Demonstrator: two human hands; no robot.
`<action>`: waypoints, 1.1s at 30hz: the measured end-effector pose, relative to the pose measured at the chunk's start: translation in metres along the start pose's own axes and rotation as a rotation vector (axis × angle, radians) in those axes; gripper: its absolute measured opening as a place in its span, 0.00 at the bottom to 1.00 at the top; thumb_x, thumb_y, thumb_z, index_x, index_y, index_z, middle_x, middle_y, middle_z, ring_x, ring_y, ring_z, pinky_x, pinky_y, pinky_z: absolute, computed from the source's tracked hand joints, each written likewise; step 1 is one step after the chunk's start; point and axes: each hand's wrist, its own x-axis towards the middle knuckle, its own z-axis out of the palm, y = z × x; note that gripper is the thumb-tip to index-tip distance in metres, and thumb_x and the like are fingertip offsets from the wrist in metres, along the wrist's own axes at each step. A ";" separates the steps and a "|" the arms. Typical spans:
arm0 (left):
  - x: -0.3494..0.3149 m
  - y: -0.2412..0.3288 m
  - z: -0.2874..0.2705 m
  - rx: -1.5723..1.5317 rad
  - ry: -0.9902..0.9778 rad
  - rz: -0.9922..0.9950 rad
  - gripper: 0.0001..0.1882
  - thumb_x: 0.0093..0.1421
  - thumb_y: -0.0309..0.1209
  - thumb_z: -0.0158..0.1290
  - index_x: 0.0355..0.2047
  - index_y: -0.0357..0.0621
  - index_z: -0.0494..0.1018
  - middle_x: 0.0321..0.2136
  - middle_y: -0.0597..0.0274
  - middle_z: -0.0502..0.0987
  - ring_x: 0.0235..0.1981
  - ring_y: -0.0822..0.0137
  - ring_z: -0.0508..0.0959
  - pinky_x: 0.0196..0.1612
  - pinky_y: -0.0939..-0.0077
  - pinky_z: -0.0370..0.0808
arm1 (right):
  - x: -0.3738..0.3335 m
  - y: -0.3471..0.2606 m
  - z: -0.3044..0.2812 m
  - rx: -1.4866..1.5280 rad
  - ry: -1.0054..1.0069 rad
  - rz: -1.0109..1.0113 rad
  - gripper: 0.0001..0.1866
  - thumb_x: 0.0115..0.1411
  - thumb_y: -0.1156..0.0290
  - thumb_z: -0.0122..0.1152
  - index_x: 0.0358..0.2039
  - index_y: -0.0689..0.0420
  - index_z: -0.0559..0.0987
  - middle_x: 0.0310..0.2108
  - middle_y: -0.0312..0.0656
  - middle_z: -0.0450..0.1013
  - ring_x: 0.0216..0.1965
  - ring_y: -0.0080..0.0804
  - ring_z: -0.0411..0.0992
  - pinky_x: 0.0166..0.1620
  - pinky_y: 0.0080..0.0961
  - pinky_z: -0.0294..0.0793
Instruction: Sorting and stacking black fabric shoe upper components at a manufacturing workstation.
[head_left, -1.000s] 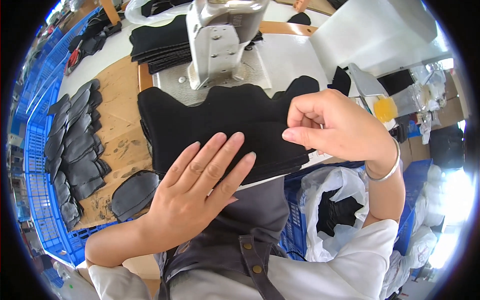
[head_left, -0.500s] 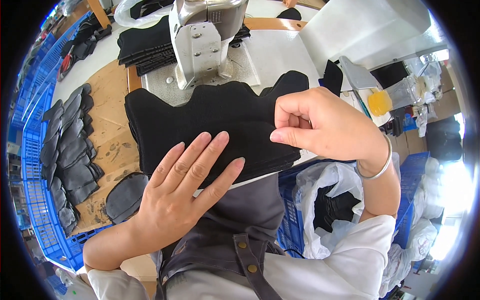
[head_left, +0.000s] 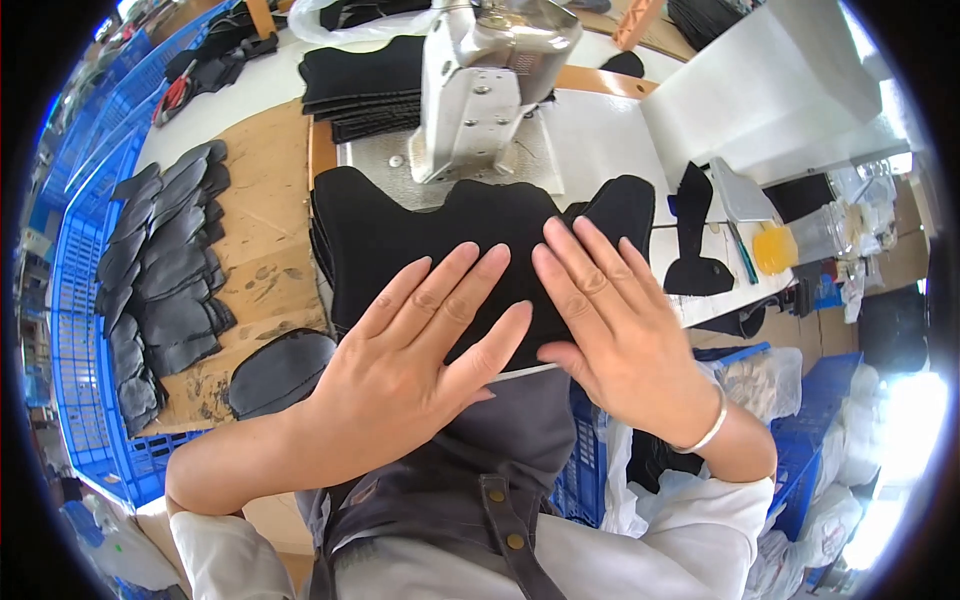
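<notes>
A stack of black cut fabric pieces with a wavy far edge lies in front of me at the table's near side. Flat on its left part rests my left hand, fingers stretched out. My right hand, with a bangle at the wrist, lies over the right part, its fingers extended too. Neither hand grips anything. Just beyond the stack stands the metal head of a sewing machine.
Another black stack sits left of the machine. Dark overlapping pieces cover the brown board's left side, and a rounded dark piece lies nearer. A loose black piece and a yellow-bottomed container are at the right. Blue crates flank me.
My right hand has uncurled from a pinch at the stack's right side and now lies flat, nearer my left hand. My left hand stays spread on the stack. The view has shifted.
</notes>
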 end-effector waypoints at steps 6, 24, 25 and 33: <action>-0.025 0.010 -0.027 0.389 -0.065 -0.248 0.45 0.39 0.45 0.63 0.58 0.38 0.63 0.53 0.52 0.71 0.56 0.53 0.69 0.61 0.57 0.58 | -0.001 0.019 0.000 0.028 0.005 -0.066 0.33 0.48 0.65 0.65 0.55 0.65 0.69 0.58 0.51 0.64 0.59 0.45 0.64 0.58 0.39 0.65; -0.056 -0.084 -0.098 0.317 0.522 -0.555 0.14 0.57 0.19 0.49 0.44 0.37 0.75 0.36 0.50 0.79 0.34 0.54 0.80 0.38 0.68 0.75 | -0.005 0.011 -0.014 0.051 0.457 -0.142 0.14 0.54 0.78 0.55 0.42 0.66 0.76 0.45 0.53 0.74 0.46 0.51 0.74 0.48 0.36 0.75; -0.051 -0.101 -0.095 0.372 0.543 -0.547 0.15 0.57 0.20 0.48 0.45 0.38 0.74 0.37 0.51 0.79 0.33 0.55 0.80 0.38 0.68 0.75 | -0.005 0.011 -0.010 0.012 0.418 -0.139 0.15 0.52 0.80 0.55 0.42 0.66 0.76 0.45 0.52 0.75 0.45 0.51 0.74 0.48 0.36 0.75; 0.079 -0.178 -0.031 0.252 -0.154 -0.312 0.19 0.62 0.41 0.48 0.47 0.40 0.69 0.44 0.51 0.76 0.45 0.54 0.76 0.45 0.62 0.72 | 0.013 -0.030 0.025 0.191 0.487 -0.190 0.15 0.50 0.79 0.56 0.41 0.65 0.77 0.42 0.49 0.76 0.47 0.48 0.73 0.51 0.42 0.72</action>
